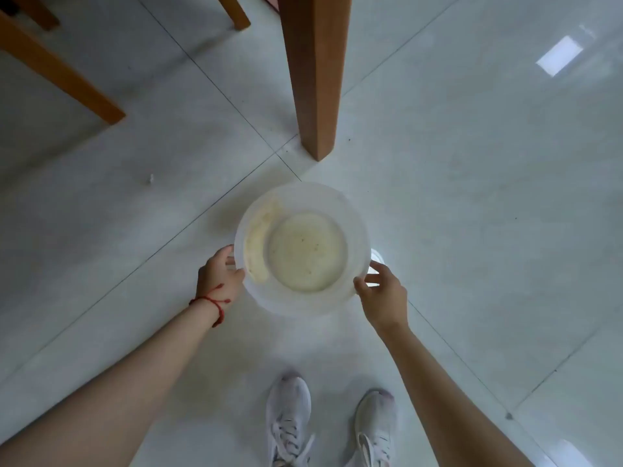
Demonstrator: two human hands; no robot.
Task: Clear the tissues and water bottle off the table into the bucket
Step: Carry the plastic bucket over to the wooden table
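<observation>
A round translucent white bucket [296, 306] is seen from straight above, over the tiled floor; its inside is bare, with a yellowish stained bottom. My left hand [219, 278], with a red string at the wrist, grips the bucket's left rim. My right hand [382, 291] holds the right rim, thumb on the edge. No tissues, bottle or table top are in view.
A thick wooden table leg [313, 75] stands just beyond the bucket. Chair legs [60, 72] slant at the upper left. My two white sneakers [290, 419] stand on the pale tiled floor [472, 197] below the bucket. A small white scrap [150, 178] lies on the floor at left.
</observation>
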